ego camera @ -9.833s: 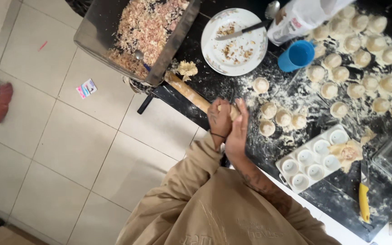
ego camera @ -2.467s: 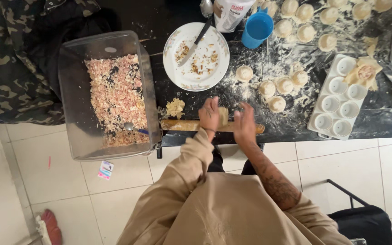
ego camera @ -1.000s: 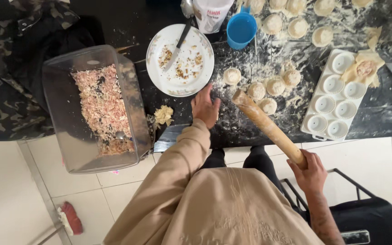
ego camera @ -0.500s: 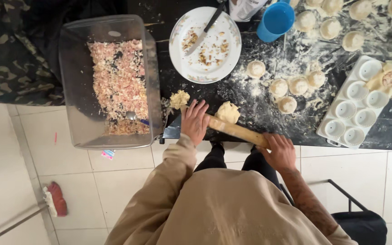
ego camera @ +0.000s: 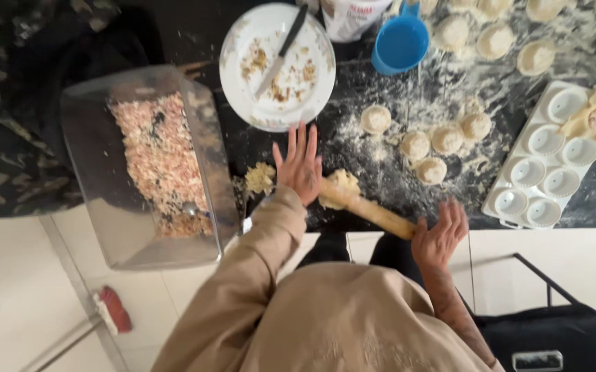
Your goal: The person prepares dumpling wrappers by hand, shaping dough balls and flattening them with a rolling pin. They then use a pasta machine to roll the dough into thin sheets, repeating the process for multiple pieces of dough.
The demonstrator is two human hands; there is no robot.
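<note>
While pressing flat on each end of the wooden rolling pin (ego camera: 370, 210), left hand (ego camera: 299, 165) and right hand (ego camera: 440, 234) spreading wide, bearing evenly on the dough piece (ego camera: 341, 183) beneath, on the floured black counter (ego camera: 394, 131).

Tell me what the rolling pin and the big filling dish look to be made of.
Rolling pin: likely wood, matte tan, dusted with flour, under both hands. Filling dish: clear glass or plastic, glossy; the floor shows through its walls, so which one is open.
</note>
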